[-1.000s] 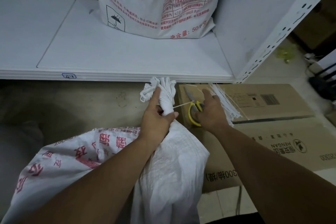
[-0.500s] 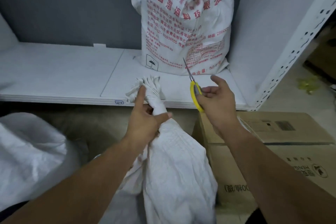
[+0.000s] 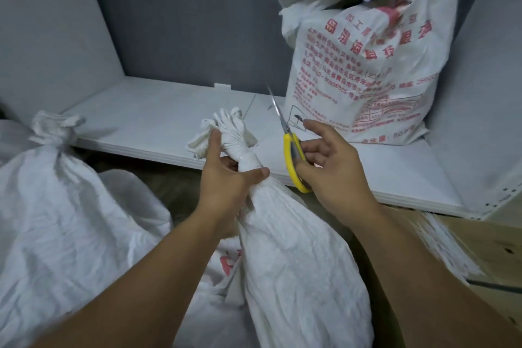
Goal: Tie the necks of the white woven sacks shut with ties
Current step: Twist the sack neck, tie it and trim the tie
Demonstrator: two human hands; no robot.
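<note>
white shelf (image 3: 158, 113) under grey wall (image 3: 183, 22); left grip (image 3: 226, 181) around sack neck (image 3: 247, 159), right grip (image 3: 336, 175) around scissors (image 3: 290, 155)

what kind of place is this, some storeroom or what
Probably a storeroom or small warehouse: a white metal shelf holds a printed sack, a tied sack sits on the floor, and a cardboard box stands alongside.

Left hand (image 3: 226, 181) grips sack neck (image 3: 245, 159); right hand (image 3: 336, 169) holds scissors (image 3: 292, 155).
</note>
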